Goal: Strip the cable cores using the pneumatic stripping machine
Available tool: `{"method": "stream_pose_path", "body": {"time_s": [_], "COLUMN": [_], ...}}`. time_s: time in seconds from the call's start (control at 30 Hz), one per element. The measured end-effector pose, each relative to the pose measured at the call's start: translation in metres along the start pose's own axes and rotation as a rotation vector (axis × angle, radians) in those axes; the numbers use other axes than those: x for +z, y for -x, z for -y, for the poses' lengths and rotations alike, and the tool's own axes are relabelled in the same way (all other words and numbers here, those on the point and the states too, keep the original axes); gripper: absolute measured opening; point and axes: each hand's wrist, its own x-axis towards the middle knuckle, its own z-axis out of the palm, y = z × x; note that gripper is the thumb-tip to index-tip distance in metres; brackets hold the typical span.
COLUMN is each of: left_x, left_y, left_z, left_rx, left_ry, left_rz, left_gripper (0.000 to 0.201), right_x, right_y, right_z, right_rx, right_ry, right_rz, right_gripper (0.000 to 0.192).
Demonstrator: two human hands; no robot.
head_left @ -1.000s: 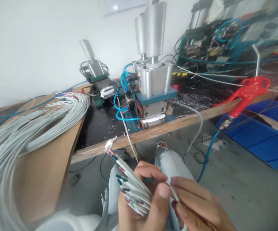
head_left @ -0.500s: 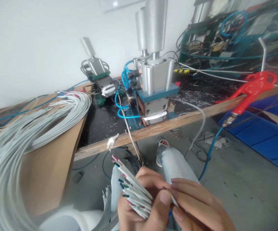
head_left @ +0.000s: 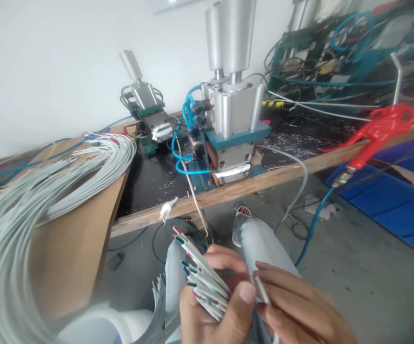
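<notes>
My left hand (head_left: 216, 306) grips a fanned bundle of white cables (head_left: 201, 279) whose stripped ends show red, green and black cores, pointing up and left. My right hand (head_left: 300, 308) sits just to its right, with thumb and fingers pinching a single white cable (head_left: 264, 296) drawn out of the bundle. Both hands hover over my lap in light jeans (head_left: 255, 236), below the front edge of the wooden bench (head_left: 271, 179).
On the bench stands a pneumatic press with blue tubing (head_left: 233, 129), and a smaller unit (head_left: 149, 119) sits behind it. A large coil of white cables (head_left: 31, 200) lies on cardboard at left. A red air gun (head_left: 378, 131) rests at right, beside blue bins (head_left: 396, 200).
The view has shifted slightly. My right hand has drawn one cable a little away from the bundle; the left hand keeps its grip.
</notes>
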Motion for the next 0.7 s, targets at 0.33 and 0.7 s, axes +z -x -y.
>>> {"method": "stream_pose_path", "body": {"time_s": [0.33, 0.7], "left_x": [0.007, -0.002], "left_y": [-0.001, 0.004], "left_z": [0.002, 0.011], "left_rx": [-0.182, -0.221], "left_ry": [0.200, 0.173], "left_rz": [-0.273, -0.191], "left_gripper": [0.030, 0.026], "right_x": [0.029, 0.029], "right_y": [0.021, 0.027], "right_z": [-0.002, 0.002], "right_rx": [0.210, 0.252], "right_ry": [-0.240, -0.257], "right_rz": [-0.400, -0.389], "right_gripper": [0.033, 0.019]}}
